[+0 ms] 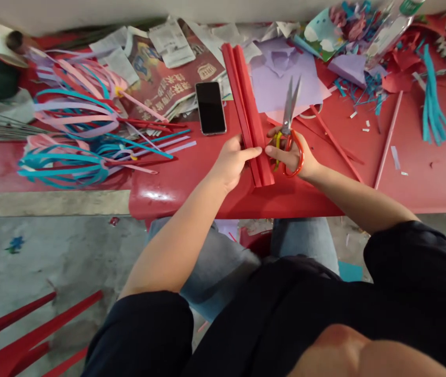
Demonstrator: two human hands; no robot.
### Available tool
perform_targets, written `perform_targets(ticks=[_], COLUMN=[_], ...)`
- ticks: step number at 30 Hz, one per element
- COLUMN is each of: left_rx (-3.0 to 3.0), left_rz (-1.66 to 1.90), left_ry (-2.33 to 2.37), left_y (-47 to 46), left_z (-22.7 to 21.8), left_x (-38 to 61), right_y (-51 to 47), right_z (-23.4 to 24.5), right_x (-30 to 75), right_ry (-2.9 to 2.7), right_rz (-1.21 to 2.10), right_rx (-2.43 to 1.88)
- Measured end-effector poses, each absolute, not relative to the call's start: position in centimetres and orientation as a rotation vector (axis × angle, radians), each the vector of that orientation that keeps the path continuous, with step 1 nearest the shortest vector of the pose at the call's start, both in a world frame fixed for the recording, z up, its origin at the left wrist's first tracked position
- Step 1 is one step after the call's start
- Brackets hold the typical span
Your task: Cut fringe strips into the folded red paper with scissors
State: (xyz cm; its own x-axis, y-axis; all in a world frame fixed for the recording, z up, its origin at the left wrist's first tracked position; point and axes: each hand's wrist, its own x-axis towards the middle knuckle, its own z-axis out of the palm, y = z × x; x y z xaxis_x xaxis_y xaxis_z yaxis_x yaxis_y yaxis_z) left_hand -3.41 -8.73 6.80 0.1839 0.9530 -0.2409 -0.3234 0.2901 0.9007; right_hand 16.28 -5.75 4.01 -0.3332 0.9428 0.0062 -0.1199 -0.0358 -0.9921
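My left hand point(231, 163) is closed on a long folded sheet of red paper point(247, 104), its thumb lying across the lower part. The folded paper tilts slightly, its top end leaning left over the red table point(176, 183). Hooked in my right hand point(296, 154) is a pair of scissors point(288, 118) with orange and yellow handles. Their blades point away from me and stand slightly apart, clear of the paper. The right thumb and fingertips come up to the paper's right edge; whether they pinch it I cannot tell.
A phone point(210, 108) lies left of the paper. Paper-strip lanterns point(69, 162) in blue, pink and purple sit further left. Behind are newspapers point(168, 78) and purple paper point(286, 78). Scraps, a plastic bottle point(390, 39), thin rolled paper sticks point(388, 139) and a blue tassel point(433, 104) are on the right.
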Motion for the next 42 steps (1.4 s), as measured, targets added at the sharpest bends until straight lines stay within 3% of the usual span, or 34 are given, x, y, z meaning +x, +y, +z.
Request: perform_targets(ticks=[9, 15, 23, 33, 42], left_rx=[0.805, 0.84, 0.88, 1.032, 1.084], left_rz=[1.313, 1.392, 1.405, 1.466, 1.354], left_ry=[1.064, 1.118, 1.156, 1.083, 1.033], left_y=[-6.2, -5.5, -5.9, -4.3, -5.2], left_z=[6.9, 7.1, 7.5, 3.3, 3.6], left_x=[-5.9, -7.1, -8.2, -7.7, -7.0], right_y=[-9.9, -11.4, -11.5, -11.2, -11.1], right_z=[2.6, 2.3, 2.9, 3.2, 3.4], right_x=[17.8, 17.8, 17.9, 18.0, 18.3], right_ry=[-1.672, -1.944, -1.944, -1.96, -1.954], right_rz=[1.802, 1.63, 1.688, 1.537, 1.514], right_rx=[-0.819, -0.675, -0.671, -0.717, -0.758])
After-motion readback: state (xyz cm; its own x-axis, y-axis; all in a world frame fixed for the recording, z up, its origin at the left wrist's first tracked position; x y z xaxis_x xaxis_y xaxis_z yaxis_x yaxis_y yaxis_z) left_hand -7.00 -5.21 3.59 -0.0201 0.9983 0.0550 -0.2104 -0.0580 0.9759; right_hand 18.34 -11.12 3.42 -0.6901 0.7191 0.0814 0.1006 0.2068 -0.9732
